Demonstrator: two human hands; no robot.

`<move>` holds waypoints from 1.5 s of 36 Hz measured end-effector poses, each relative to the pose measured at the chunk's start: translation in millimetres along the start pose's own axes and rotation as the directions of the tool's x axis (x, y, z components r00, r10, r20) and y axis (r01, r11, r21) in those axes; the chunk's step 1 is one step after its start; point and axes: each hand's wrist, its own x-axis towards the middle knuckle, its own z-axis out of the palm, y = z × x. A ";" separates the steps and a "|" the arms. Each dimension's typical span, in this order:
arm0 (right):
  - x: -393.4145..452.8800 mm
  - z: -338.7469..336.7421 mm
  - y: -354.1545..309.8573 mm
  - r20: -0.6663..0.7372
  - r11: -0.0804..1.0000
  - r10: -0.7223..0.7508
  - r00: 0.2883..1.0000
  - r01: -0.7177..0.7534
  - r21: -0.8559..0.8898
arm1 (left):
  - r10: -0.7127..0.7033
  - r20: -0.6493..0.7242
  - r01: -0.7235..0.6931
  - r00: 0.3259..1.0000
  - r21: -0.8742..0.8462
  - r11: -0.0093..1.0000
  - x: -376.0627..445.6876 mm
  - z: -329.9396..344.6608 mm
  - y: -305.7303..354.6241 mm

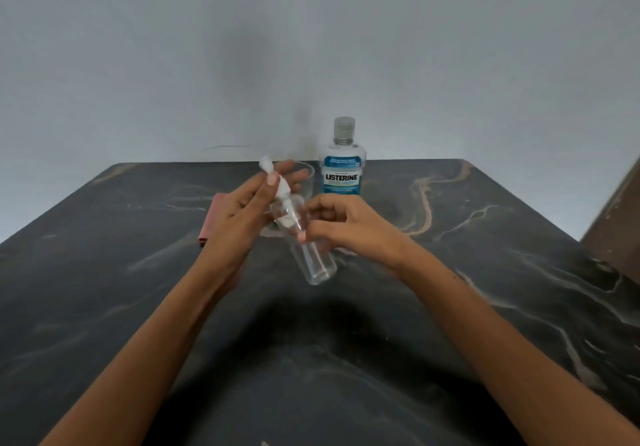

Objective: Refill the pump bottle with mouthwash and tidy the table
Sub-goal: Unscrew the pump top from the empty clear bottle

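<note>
A small clear pump bottle [313, 258] is held tilted above the dark marble table [450, 307], its base pointing toward me; it looks empty. My right hand [343, 220] grips the bottle's upper body. My left hand [242, 210] pinches the white pump head [277, 182] at the bottle's top, between thumb and fingers. A mouthwash bottle [343, 165] with a blue label and a grey cap stands upright at the table's far edge, behind my hands.
A clear glass [306, 175] stands just left of the mouthwash bottle, partly hidden by my left fingers. A reddish folded cloth [211, 220] lies behind my left hand. A brown wooden object [616, 217] juts in at the right edge. A grey wall rises behind the table.
</note>
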 end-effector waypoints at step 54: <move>4.2 4.4 20.1 0.186 0.970 0.146 0.972 -0.178 0.166 | -0.193 -0.096 0.191 0.976 -0.032 0.981 -6.6 -2.9 3.8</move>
